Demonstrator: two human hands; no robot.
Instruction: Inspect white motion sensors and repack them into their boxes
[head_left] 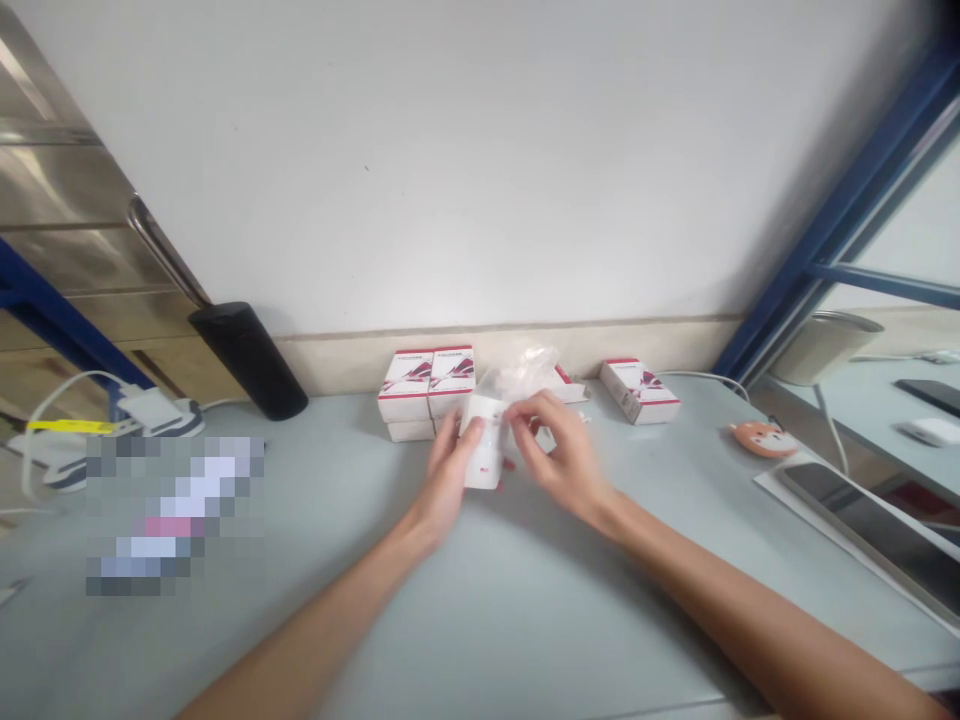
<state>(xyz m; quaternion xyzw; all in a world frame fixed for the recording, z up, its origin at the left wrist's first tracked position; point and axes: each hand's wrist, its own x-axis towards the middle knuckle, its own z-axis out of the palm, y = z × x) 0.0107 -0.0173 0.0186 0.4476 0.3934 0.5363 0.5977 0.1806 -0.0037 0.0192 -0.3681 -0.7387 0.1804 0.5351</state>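
Note:
My left hand (442,485) grips a small flat white box (484,450) with a red mark near its bottom, thumb across the front. The fingers of my right hand (559,450) are pinched together at the box's upper right edge; whatever lies between them is too blurred to name. Just behind both hands is a crumpled clear plastic bag (525,370). A pair of white-and-red cartons (427,385) stands to the left, close to my left hand. Past my right hand sits a single carton (640,390) of the same print. Another carton (566,384) is partly hidden behind the bag.
At the left stand a black cylinder (251,360) and white chargers with cables (150,410), near a pixelated object (176,520). On the right lie an orange-and-white animal-shaped item (763,440) and a dark phone-like slab (870,520). A white wall (480,170) rises behind the grey table (480,620).

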